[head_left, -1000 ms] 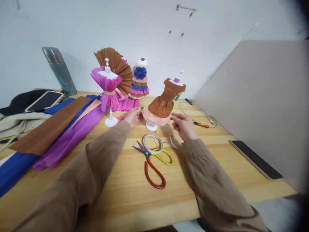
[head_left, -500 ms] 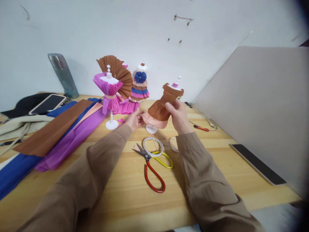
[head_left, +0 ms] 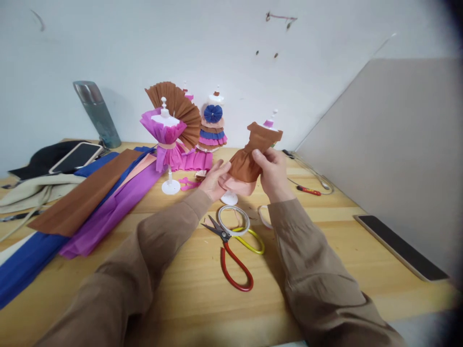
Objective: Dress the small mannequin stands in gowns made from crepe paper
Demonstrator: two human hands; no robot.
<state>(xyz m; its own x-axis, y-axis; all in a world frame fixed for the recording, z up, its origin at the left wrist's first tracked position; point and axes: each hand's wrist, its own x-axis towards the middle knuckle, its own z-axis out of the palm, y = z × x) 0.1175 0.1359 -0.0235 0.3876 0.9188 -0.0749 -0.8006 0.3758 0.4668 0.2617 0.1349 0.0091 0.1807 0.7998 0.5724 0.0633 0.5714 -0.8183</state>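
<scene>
Brown paper dress (head_left: pixel 249 154) sits between left hand (head_left: pixel 216 179) and right hand (head_left: pixel 273 171), seemingly gripped.

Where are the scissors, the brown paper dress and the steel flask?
scissors (head_left: pixel 225 236), head view, on the pivot.
brown paper dress (head_left: pixel 243 166), head view, on the skirt.
steel flask (head_left: pixel 96 114), head view, on its body.

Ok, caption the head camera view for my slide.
Right hand holds a brown paper dress, left hand touching its hem, near scissors on a table.

Brown-and-pink paper dress (head_left: pixel 249 161); red-and-yellow scissors (head_left: pixel 235 250); purple, brown, blue crepe sheets (head_left: pixel 90 202); magenta dress (head_left: pixel 164 140).
</scene>
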